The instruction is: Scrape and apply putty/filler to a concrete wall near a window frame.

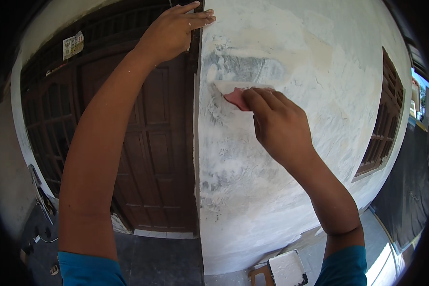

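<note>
My right hand (281, 117) grips a scraper (238, 97) with a pink-red grip. Its pale blade lies against the wall (271, 190), just below a darker grey, smeared patch (252, 69). White, uneven filler covers much of this wall. Up high, my left hand (174, 31) reaches to the wall's corner beside the dark door frame. Its fingers stretch out over the edge, and I see nothing held in them. Small white specks dot both arms.
A brown panelled door (152, 138) stands left of the corner. On the right is a brown wooden window (381, 119). Low down, a tray of white paste (287, 269) sits by a brown cut-out piece (260, 276). A white cable (47, 239) lies on the dark floor.
</note>
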Demonstrator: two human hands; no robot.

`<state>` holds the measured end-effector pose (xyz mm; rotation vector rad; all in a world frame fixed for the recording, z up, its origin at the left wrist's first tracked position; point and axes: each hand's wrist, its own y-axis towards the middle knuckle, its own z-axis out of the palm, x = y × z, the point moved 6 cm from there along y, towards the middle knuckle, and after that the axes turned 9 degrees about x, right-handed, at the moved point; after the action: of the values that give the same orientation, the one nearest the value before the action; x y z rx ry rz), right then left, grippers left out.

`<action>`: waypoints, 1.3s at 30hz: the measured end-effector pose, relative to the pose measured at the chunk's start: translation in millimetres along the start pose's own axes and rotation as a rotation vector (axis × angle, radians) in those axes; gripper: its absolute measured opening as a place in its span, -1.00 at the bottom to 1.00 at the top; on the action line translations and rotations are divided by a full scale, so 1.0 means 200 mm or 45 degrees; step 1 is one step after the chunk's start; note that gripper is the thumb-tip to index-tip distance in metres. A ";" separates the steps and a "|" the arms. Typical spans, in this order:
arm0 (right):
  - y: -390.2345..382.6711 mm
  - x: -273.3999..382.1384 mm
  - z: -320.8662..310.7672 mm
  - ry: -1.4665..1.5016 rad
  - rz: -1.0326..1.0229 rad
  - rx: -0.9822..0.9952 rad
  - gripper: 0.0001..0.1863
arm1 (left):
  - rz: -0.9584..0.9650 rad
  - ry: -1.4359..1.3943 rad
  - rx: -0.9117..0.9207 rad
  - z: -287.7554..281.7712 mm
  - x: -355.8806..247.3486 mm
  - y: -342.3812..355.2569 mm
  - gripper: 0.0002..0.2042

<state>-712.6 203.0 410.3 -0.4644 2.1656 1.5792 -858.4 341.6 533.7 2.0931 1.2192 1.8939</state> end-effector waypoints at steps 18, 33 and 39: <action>0.26 -0.22 -0.07 -0.099 0.323 0.055 -0.84 | -0.568 0.095 0.364 0.06 0.10 0.01 -0.50; 0.11 -0.01 0.07 0.052 0.006 0.124 -0.92 | -0.598 0.158 0.437 0.05 0.15 0.04 -0.54; 0.39 -0.11 0.12 -0.120 -0.066 -0.047 -0.97 | -0.619 0.154 0.447 0.06 0.15 0.02 -0.53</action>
<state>-728.4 248.8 479.1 -0.4452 2.0417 1.5827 -847.6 361.4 558.3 1.6046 1.9911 1.6907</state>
